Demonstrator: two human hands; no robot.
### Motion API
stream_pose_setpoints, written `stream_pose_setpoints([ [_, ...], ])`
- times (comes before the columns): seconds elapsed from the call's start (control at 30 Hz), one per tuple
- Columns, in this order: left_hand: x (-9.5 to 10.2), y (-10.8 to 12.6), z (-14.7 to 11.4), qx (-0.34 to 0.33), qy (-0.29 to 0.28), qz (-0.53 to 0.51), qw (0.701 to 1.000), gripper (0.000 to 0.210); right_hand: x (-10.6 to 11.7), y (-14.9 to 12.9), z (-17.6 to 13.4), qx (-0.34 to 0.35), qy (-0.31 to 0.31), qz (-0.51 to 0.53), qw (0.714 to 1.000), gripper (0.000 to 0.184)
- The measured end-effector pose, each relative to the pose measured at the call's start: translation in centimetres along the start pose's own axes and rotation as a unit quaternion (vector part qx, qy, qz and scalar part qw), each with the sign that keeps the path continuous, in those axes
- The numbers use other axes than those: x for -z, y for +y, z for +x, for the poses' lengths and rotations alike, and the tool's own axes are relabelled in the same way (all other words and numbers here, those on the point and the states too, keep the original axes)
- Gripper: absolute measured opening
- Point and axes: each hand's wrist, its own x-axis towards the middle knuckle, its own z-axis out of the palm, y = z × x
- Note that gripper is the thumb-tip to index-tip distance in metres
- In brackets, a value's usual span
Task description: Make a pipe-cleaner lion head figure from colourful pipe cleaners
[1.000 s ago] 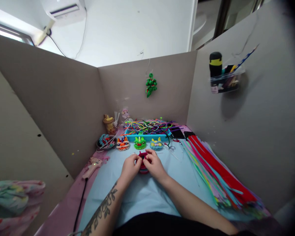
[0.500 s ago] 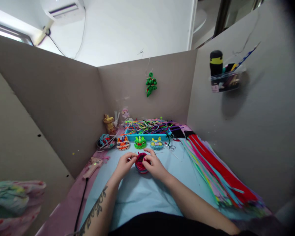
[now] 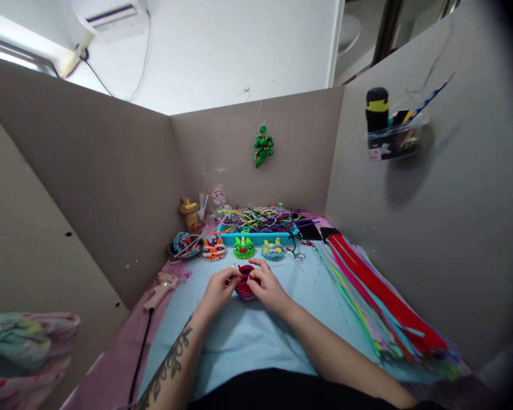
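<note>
A dark red, round pipe-cleaner piece (image 3: 246,291) with a hollow middle is between my two hands, over the blue cloth. My left hand (image 3: 222,286) pinches its left upper edge between thumb and fingers. On the other side, my right hand (image 3: 265,287) grips its right edge with the thumb and bent fingers, one finger raised. Just beyond stand three finished pipe-cleaner animal heads: an orange and white one (image 3: 214,249), a green one (image 3: 243,248) and a blue and yellow one (image 3: 272,249). My fingers partly cover the red piece.
A blue tray (image 3: 256,239) heaped with pipe cleaners is at the back. Scissors (image 3: 298,256) lie right of the heads. Bundles of straight pipe cleaners (image 3: 367,285) line the right side. A pink glue gun (image 3: 161,291) and a dark bowl (image 3: 185,246) are at left.
The red piece has turned slightly between my hands, and its opening now looks narrower. My left hand has shifted a little to the right along its rim.
</note>
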Motion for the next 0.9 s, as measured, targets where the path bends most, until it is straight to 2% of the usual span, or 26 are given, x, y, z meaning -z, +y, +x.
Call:
stream_pose_setpoints([
  [0.13,-0.5,0.0,-0.7,-0.033,0.045,0.046,0.997,0.019,-0.2,0.1,0.1,-0.008,0.039,-0.003,0.999,0.012],
  [0.33,-0.7,0.3,-1.3,-0.041,0.062,0.081,0.994,0.02,-0.5,0.0,0.0,-0.01,0.061,-0.023,0.998,0.013],
  [0.67,-0.7,1.0,-1.0,-0.05,0.046,0.141,0.988,0.017,-0.6,-0.4,0.1,-0.024,0.065,-0.036,0.997,0.01],
  [0.9,-0.9,1.3,-0.8,-0.018,0.021,0.117,0.993,0.019,-0.4,-0.5,-0.1,0.0,0.094,-0.004,0.996,0.009],
])
